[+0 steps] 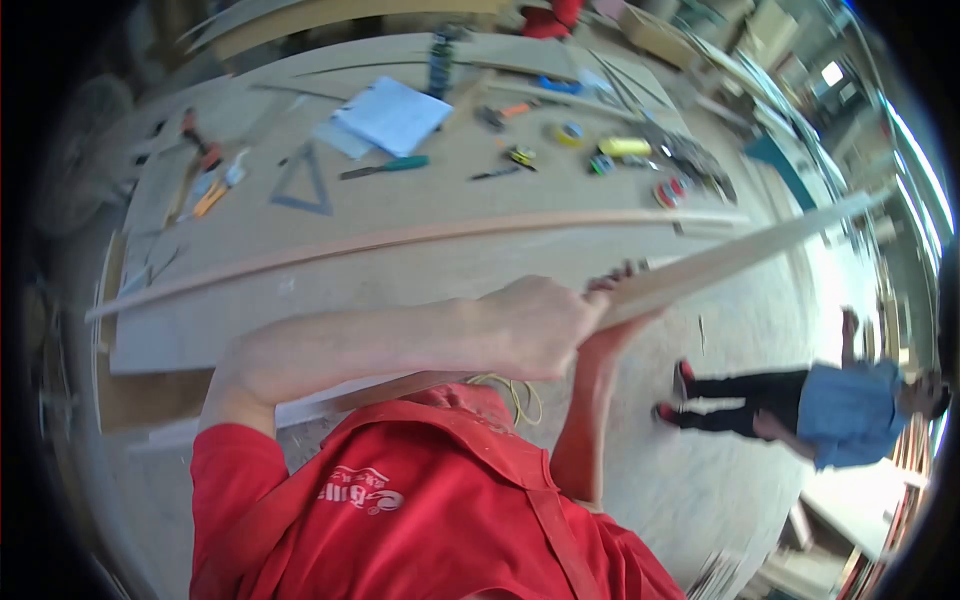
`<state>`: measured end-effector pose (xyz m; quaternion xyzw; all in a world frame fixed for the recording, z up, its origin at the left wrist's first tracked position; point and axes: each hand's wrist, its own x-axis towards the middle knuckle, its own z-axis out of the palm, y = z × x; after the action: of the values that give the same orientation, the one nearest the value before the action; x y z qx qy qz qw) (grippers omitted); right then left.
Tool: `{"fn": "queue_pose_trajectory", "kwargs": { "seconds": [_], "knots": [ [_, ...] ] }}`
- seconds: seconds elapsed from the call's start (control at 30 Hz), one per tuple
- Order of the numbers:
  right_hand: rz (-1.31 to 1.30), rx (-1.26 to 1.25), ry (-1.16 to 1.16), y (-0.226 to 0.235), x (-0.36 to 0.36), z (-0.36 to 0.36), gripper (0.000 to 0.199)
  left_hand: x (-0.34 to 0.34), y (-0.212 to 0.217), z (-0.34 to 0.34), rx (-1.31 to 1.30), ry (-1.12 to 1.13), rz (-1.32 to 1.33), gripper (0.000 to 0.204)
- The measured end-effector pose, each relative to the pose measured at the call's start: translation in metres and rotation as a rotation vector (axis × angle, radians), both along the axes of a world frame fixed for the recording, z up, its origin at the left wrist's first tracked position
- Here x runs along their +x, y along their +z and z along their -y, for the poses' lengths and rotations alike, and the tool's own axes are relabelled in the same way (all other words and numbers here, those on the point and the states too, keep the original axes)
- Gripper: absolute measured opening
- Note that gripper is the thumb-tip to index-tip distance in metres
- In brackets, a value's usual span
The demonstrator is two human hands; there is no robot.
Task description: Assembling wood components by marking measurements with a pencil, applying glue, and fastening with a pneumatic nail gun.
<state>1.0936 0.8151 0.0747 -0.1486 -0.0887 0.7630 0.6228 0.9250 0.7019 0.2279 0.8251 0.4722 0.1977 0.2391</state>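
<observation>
Above the wide workbench (420, 265), in the head view, both hands close on the near end of a long pale wooden board (740, 252). The left hand (540, 325) is wrapped over the board's end in a closed fist, its forearm crossing the view from the red sleeve (235, 470) at the left. The right hand (615, 300) comes up from below and grips the same end from underneath, only its fingertips showing above the board's edge. From this shared grip the board's long axis runs away to the right and slightly upward, past the workbench's right end, its far end free over the floor; so nearly all of its length lies to the right of both hands, with the right hand a little nearer that free length than the left. On the workbench, just beyond the hands, a thin curved wooden strip (400, 242) lies along the bench's length. Farther back on the workbench lie a blue sheet of paper (392, 115), a triangular set square (302, 185), a green-handled screwdriver (385, 167) and a yellow tape measure (624, 147). Off the workbench's right end, another person in a blue shirt (845, 412) stands on the floor, well apart from the board.
</observation>
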Motion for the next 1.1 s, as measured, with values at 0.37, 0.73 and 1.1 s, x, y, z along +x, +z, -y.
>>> {"fn": "queue_pose_trajectory", "kwargs": {
  "seconds": [0.37,0.73,1.1],
  "knots": [
    [0.163,-0.342,-0.088,-0.136,0.041,-0.105,0.097,0.059,-0.119,-0.167,-0.282,-0.062,-0.213,0.033],
    [0.166,-0.406,0.084,-0.179,0.105,-0.27,0.105,0.108,-0.151,-0.352,-0.38,-0.045,-0.373,0.038],
    [0.965,-0.386,0.454,-0.208,0.168,-0.344,0.086,0.09,-0.232,-0.408,-0.365,0.01,-0.443,0.049]
  ]
}}
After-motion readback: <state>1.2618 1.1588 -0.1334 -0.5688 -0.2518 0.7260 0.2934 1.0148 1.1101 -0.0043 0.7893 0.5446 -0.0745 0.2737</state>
